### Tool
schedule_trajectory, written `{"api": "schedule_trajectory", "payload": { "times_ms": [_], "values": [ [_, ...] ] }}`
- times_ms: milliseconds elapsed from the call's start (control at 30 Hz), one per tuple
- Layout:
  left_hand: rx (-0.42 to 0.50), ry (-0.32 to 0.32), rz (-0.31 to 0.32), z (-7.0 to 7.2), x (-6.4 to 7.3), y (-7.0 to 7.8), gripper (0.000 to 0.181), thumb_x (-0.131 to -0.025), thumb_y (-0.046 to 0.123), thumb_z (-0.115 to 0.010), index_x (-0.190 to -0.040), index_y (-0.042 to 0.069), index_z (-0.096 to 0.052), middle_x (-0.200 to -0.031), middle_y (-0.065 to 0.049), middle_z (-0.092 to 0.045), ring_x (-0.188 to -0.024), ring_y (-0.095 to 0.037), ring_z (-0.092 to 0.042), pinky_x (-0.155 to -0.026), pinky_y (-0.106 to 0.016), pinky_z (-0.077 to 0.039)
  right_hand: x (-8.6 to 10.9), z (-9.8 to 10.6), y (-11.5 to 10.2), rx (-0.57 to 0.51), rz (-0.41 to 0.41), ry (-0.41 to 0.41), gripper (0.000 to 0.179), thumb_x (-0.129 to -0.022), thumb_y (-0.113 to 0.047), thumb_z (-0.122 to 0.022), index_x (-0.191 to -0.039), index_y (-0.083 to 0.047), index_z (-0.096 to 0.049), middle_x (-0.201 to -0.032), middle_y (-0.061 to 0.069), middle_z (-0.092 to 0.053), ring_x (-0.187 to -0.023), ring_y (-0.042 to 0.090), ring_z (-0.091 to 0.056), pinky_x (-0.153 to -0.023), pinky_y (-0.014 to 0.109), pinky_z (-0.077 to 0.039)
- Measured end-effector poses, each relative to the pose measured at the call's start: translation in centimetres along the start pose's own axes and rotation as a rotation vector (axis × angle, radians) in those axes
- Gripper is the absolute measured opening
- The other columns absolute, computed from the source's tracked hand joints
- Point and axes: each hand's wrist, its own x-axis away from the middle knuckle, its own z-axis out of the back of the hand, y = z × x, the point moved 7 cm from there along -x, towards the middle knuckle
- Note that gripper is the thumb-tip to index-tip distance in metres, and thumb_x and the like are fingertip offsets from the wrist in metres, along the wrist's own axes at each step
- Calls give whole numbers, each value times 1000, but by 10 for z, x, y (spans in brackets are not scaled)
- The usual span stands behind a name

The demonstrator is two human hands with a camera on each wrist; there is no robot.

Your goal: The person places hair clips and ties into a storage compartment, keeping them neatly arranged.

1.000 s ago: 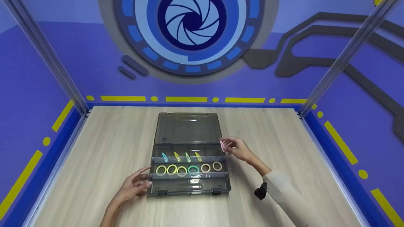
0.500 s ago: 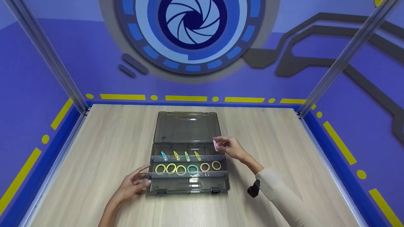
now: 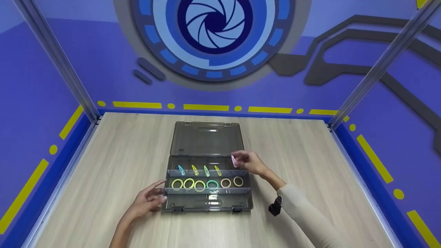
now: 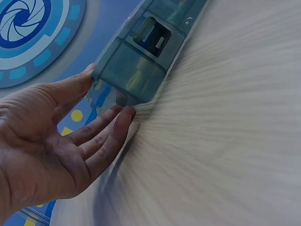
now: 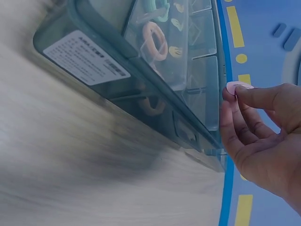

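Observation:
My right hand [image 3: 253, 162] pinches a pink snap hair clip [image 3: 234, 161] between thumb and fingertips, over the right end of the back row of a smoky see-through organizer box [image 3: 193, 202]. In that row a blue hair clip [image 3: 181, 170], a yellow clip [image 3: 195, 170], a green clip [image 3: 206, 171] and another yellow clip [image 3: 217, 170] stand spaced out. Several ring-shaped hair ties, among them a teal hair tie [image 3: 212, 184], line the middle row. My left hand [image 3: 144, 201] touches the box's left side with fairly straight fingers; in the left wrist view its fingertips meet the box corner.
The box's lid [image 3: 208, 139] lies folded back behind it, on the wood-grain table [image 3: 293, 144]. A white printed label [image 5: 86, 57] shows on the box's right side. Blue printed walls [image 3: 213, 93] with metal corner posts enclose the table.
My right hand has moved left with the pink hair clip, from the box's right edge to over the back row. The left hand stays at the box's left side.

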Motion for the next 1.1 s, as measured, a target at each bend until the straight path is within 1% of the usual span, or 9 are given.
{"api": "schedule_trajectory", "payload": {
  "times_ms": [133, 267, 367, 467, 567, 633, 867, 933, 1100],
  "values": [
    [-7, 6, 24, 0, -3, -3, 73, -96, 17, -72, -156, 1, -35, -138, -35, -51, -100, -13, -67, -77, -37, -62, -2, -6, -1, 13, 29, -28, 33, -93, 8, -65, -126, 11, -64, -99, 28, -70, -81, 15, -63, -69, 17, -51],
    [-2, 10, 36, -1, -2, -6, 74, -95, 19, -73, -156, 2, -35, -138, -35, -52, -101, -14, -68, -77, -37, -62, -3, -11, -1, 58, 69, -41, 32, -91, 12, -64, -123, 15, -64, -94, 29, -70, -79, 15, -64, -68, 15, -50],
    [-6, 13, 32, 0, -2, -5, 73, -96, 20, -73, -156, 2, -36, -139, -35, -52, -104, -17, -68, -79, -37, -61, -6, -11, -2, 74, 57, -26, 34, -89, 13, -65, -123, 14, -65, -91, 27, -70, -78, 15, -63, -66, 15, -48],
    [-9, 15, 25, 1, -2, -4, 73, -96, 19, -72, -156, 2, -36, -139, -34, -52, -104, -19, -67, -79, -38, -61, -8, -12, -3, 64, 35, -27, 35, -88, 16, -64, -123, 15, -64, -90, 28, -69, -78, 22, -65, -65, 16, -49],
    [-7, 14, 22, 1, -2, -4, 73, -96, 18, -72, -157, 2, -35, -139, -34, -52, -103, -17, -67, -79, -37, -61, -9, -15, -4, 60, 25, -50, 34, -86, 19, -62, -120, 16, -64, -90, 32, -68, -79, 33, -67, -65, 15, -48],
    [-4, 13, 19, 2, -2, -3, 73, -96, 18, -72, -157, 1, -35, -138, -34, -52, -101, -16, -67, -79, -37, -61, -11, -17, -4, 63, 26, -67, 33, -85, 21, -61, -117, 17, -65, -89, 34, -68, -79, 36, -68, -64, 14, -47],
    [-2, 8, 27, 1, -1, -1, 72, -97, 17, -71, -157, 1, -33, -139, -36, -50, -103, -18, -67, -78, -39, -61, -19, -25, -6, 129, 38, -84, 30, -81, 22, -63, -110, 19, -68, -86, 33, -71, -71, 19, -63, -59, 13, -42],
    [-5, 9, 28, 1, -1, -1, 72, -98, 17, -70, -157, 0, -33, -138, -36, -50, -103, -19, -67, -77, -39, -62, -22, -27, -7, 143, 30, -89, 29, -80, 22, -63, -108, 19, -68, -86, 33, -71, -71, 21, -66, -59, 13, -42],
    [-7, -2, 37, 2, -3, -1, 73, -98, 17, -70, -158, 0, -31, -138, -36, -50, -104, -20, -67, -78, -41, -62, -28, -29, -8, 206, -10, -88, 29, -77, 21, -66, -106, 16, -71, -84, 31, -73, -73, 34, -73, -57, 13, -45]
  ]
}}
